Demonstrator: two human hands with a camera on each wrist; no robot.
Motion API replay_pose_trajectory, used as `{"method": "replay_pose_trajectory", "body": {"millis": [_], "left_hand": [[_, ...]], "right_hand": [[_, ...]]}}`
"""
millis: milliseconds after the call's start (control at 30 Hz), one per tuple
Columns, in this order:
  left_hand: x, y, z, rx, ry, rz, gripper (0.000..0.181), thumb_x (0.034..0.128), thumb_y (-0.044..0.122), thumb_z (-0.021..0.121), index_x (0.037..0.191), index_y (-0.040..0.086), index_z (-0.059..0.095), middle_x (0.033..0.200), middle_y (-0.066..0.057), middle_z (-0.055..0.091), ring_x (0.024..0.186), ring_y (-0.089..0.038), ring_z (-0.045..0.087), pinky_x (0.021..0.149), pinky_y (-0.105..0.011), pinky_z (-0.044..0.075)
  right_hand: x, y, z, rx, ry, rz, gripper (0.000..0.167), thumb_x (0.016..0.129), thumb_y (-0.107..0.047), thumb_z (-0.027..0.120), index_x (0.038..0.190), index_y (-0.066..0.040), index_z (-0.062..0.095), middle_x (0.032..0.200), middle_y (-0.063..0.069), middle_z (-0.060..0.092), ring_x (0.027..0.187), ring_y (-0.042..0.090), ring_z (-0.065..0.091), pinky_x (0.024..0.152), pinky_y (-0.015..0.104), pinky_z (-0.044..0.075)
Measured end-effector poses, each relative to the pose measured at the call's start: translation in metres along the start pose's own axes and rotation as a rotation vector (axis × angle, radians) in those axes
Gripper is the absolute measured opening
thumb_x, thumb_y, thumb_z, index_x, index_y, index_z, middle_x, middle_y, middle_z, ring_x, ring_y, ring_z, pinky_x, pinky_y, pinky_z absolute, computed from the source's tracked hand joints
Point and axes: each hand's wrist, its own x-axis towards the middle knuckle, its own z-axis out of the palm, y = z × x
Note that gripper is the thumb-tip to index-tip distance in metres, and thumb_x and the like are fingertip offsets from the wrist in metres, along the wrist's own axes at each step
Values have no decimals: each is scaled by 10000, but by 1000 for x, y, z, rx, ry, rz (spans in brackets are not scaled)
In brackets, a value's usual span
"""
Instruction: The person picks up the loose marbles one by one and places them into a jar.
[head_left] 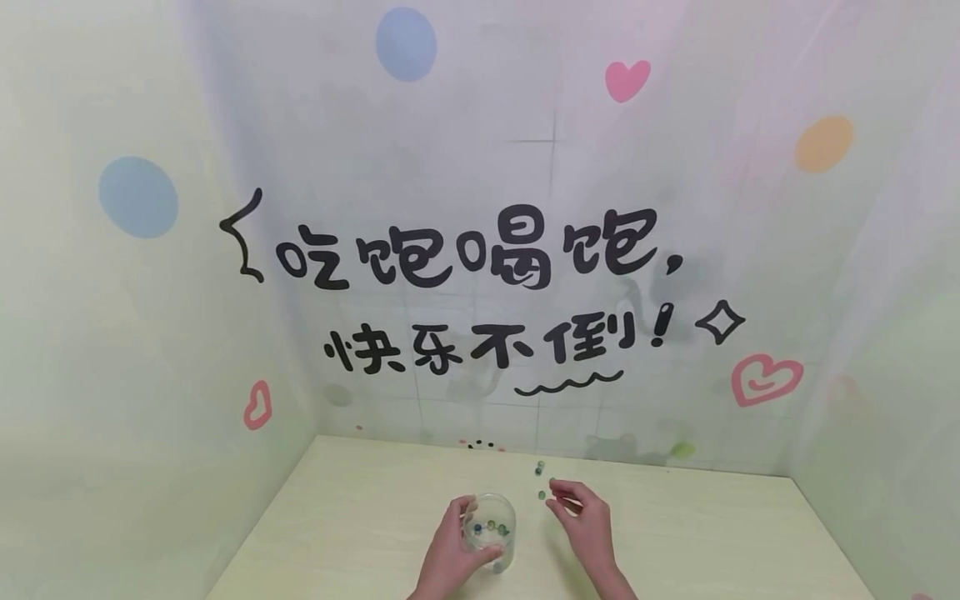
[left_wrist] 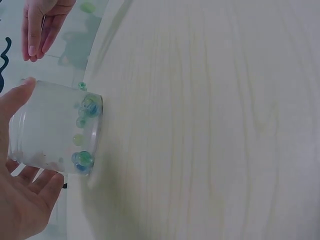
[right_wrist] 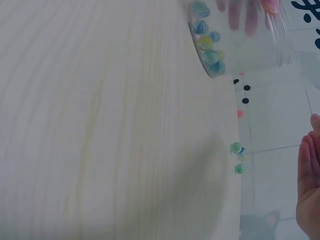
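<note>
My left hand (head_left: pixel 453 542) grips a clear jar (head_left: pixel 491 506) around its side, thumb on one side and fingers on the other. Several blue, green and yellowish glass marbles (left_wrist: pixel 78 139) lie at the bottom of the jar. The right hand (head_left: pixel 587 521) hovers over the table to the right of the jar, fingers loosely bent, with a gap between thumb and forefinger. No marble shows between its fingers. Close to those fingertips, several loose greenish and blue marbles (right_wrist: pixel 239 168) sit on the table; one (head_left: pixel 542 495) lies nearest the thumb.
A pale wood-grain table (head_left: pixel 360 517) spreads under both hands. Behind it and at both sides hang light printed curtains (head_left: pixel 465 150) with black lettering, hearts and coloured dots. The loose marbles lie toward the table's back edge.
</note>
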Motion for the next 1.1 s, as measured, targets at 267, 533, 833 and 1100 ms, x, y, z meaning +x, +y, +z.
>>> {"method": "replay_pose_trajectory", "body": {"millis": [267,533,833,1100], "left_hand": [[-1,3,4,37,55,-14,950,713,381,891,1450,43,396,1446,-210,497,1247,-429,549,981,-565,519],[1,11,2,100,94,-20,898,705,455,880,1379,17,479,1332,-175,566,1218,-379,571,993,-545,514],[2,18,-2,128,97,-26,822,683,415,902,1309,17,546,1272,-155,600,1172,-369,599,966,-523,534],[1,21,-4,143,91,-28,819,681,434,898,1301,26,553,1265,-143,606,1164,-362,604,945,-518,541]], "right_hand": [[4,3,1,12,-1,19,234,795,46,777,1017,-18,735,985,158,754,888,141,713,810,221,612],[4,9,2,-23,-15,16,233,811,22,775,1035,-22,732,1004,147,752,906,196,718,805,237,615],[3,14,2,-14,-19,-1,250,801,1,792,1042,-25,735,1015,144,754,909,216,724,802,229,615],[5,21,3,-24,-15,-25,260,788,28,792,1038,-8,729,1019,152,754,913,248,727,800,266,623]]}}
